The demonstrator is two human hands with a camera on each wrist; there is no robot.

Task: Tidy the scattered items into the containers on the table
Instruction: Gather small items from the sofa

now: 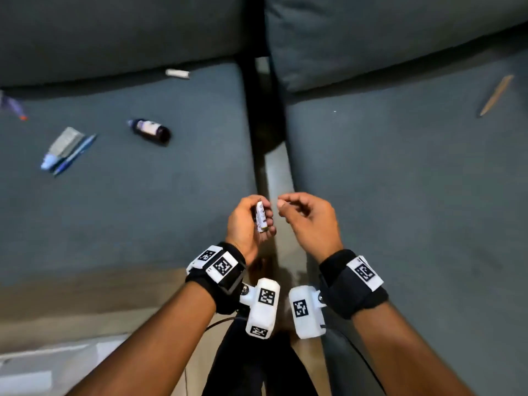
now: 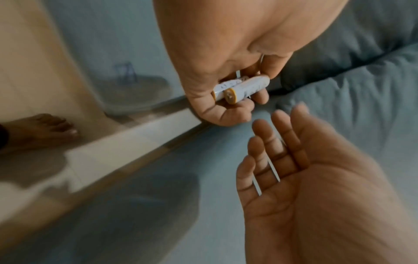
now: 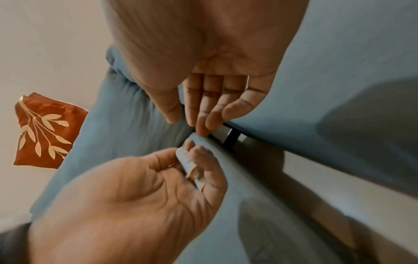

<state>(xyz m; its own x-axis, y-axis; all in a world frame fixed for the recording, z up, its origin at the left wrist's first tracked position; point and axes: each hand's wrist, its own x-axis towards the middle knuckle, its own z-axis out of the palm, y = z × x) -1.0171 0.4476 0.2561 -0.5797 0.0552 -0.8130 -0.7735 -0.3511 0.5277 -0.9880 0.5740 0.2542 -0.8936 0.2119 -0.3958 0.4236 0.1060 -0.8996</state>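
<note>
I've got two small white batteries (image 1: pixel 261 220) curled in my left hand (image 1: pixel 248 224) over the gap between the seat cushions, right hand (image 1: pixel 310 221) loose and empty, so next I carry them to a container, none in view.

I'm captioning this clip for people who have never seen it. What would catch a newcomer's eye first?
The two hands meeting over the gap between the grey-blue cushions: the left hand grips small white batteries, the right hand empty beside it. Then the clutter on the left cushion: a dark bottle, a blue pen.
</note>
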